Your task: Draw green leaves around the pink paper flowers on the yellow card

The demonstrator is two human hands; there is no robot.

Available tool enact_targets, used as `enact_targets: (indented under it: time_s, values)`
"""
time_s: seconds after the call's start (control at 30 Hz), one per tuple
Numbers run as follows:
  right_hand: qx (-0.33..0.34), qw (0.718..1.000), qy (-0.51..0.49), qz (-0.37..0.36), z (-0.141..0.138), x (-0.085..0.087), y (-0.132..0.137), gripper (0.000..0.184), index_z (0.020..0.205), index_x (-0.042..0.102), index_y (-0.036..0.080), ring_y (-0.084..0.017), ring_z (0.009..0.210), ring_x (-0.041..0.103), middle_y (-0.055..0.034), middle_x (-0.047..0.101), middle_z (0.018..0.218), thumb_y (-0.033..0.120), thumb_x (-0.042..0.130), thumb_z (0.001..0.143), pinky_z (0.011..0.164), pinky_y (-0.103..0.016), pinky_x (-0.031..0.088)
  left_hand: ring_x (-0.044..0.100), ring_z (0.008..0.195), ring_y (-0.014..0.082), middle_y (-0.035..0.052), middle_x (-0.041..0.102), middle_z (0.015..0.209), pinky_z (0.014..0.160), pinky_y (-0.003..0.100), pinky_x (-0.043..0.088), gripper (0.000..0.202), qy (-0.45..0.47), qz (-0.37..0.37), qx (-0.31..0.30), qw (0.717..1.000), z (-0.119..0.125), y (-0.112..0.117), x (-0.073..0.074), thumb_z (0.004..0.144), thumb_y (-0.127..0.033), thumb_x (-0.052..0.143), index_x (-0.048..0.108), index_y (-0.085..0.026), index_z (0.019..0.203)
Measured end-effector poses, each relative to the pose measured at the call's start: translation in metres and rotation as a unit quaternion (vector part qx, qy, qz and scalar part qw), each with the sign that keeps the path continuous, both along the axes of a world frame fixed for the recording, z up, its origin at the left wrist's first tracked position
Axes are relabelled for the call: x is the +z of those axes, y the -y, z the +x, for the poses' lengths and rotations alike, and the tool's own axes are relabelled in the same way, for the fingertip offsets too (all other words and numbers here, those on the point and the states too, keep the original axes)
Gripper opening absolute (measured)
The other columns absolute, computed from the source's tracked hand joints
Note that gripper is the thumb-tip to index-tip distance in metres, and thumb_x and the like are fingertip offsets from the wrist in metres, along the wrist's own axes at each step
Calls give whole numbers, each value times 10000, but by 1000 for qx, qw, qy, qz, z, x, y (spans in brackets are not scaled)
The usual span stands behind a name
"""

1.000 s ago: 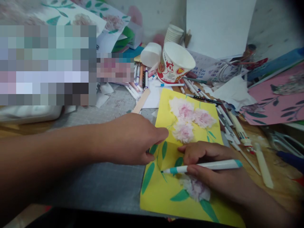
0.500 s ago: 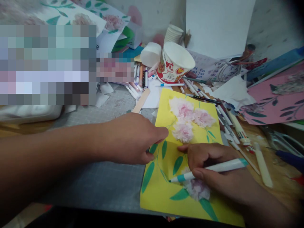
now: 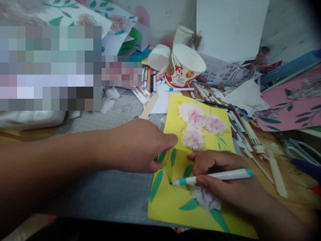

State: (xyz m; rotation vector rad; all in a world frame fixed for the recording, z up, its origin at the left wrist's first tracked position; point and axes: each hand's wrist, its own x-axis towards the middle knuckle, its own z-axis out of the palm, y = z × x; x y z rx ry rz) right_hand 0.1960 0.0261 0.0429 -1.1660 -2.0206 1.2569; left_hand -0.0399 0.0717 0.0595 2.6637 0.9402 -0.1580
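A yellow sheet of paper [image 3: 173,207] lies on the grey cutting mat, bearing pink tissue-paper flowers [image 3: 193,115] and drawn green leaves [image 3: 156,185]. My left hand [image 3: 140,145] is closed at its left edge, fingers curled, thumb and forefinger holding the paper down. Between the thumb and fingers of my right hand [image 3: 220,177] is a white felt-tip marker [image 3: 223,175] with teal bands. Its dark tip meets the paper by a thin green stem at lower left. The right hand rests over the sheet and partly covers a leaf and the lower flower [image 3: 207,199].
Behind the sheet stand a paper tub [image 3: 184,65] and a heap of markers [image 3: 147,80]. A wooden stick [image 3: 149,105] lies on the cutting mat [image 3: 100,190]. Right of the sheet are more pens, scissors [image 3: 301,149] and a pink flower picture [image 3: 296,107].
My right hand has shifted a little left and up, carrying the marker tip from the small leaf's lower end towards the stem. My left hand and the paper have stayed put.
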Motion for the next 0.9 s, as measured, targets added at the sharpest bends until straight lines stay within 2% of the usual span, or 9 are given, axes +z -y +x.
enact_targets:
  time_s: [0.07, 0.2, 0.33, 0.4, 0.6, 0.8, 0.9]
  values:
    - [20, 1000, 9, 7, 0, 2, -1, 191, 615, 572, 218, -114, 501, 585, 56, 583, 542, 158, 646, 780, 914, -414, 551, 592, 557, 216, -16, 621, 629, 472, 282, 264, 164, 0, 3, 2, 1000, 0, 0, 0, 809, -346, 670, 549, -251, 866]
    - [50, 999, 18, 6, 2, 5, -3, 212, 587, 532, 219, -121, 504, 595, 61, 564, 533, 144, 622, 764, 948, -448, 544, 573, 529, 205, -27, 593, 597, 463, 284, 242, 171, 9, 21, 0, 1000, 0, 1, -2, 809, -357, 676, 548, -251, 849]
    - [2, 1000, -18, 5, 2, 2, -1, 185, 613, 565, 216, -112, 515, 600, 65, 585, 544, 146, 653, 760, 932, -414, 560, 567, 523, 202, -29, 591, 593, 459, 281, 235, 188, 1, 21, -1, 1000, 0, 2, -3, 801, -355, 692, 545, -249, 852]
    - [-21, 999, -28, 6, 2, 0, 0, 161, 634, 602, 213, -121, 542, 621, 53, 614, 561, 158, 685, 761, 889, -381, 577, 572, 530, 208, -27, 599, 600, 461, 282, 242, 190, 1, 20, -1, 1000, 0, 1, -2, 799, -349, 696, 545, -248, 856]
    - [-36, 999, -7, -12, 0, -1, 1, 139, 659, 642, 212, -171, 603, 656, 16, 634, 572, 202, 717, 776, 651, -298, 589, 587, 539, 210, -16, 615, 614, 464, 283, 242, 157, -4, 9, 0, 1000, 1, 0, 0, 812, -343, 668, 551, -246, 851]
    - [-29, 999, -3, 14, 0, -1, -1, 167, 604, 598, 213, -134, 528, 599, 42, 596, 544, 171, 655, 755, 836, -395, 595, 568, 528, 208, -22, 596, 598, 461, 285, 239, 187, 1, 15, -5, 1000, -1, 1, -1, 810, -356, 686, 537, -246, 840]
    - [-15, 1000, -21, 18, 1, -1, -2, 183, 596, 567, 217, -115, 511, 584, 60, 573, 539, 146, 637, 750, 879, -400, 590, 561, 523, 207, -23, 595, 599, 456, 284, 238, 189, -1, 18, -5, 1000, -1, 2, -1, 803, -362, 688, 543, -249, 848]
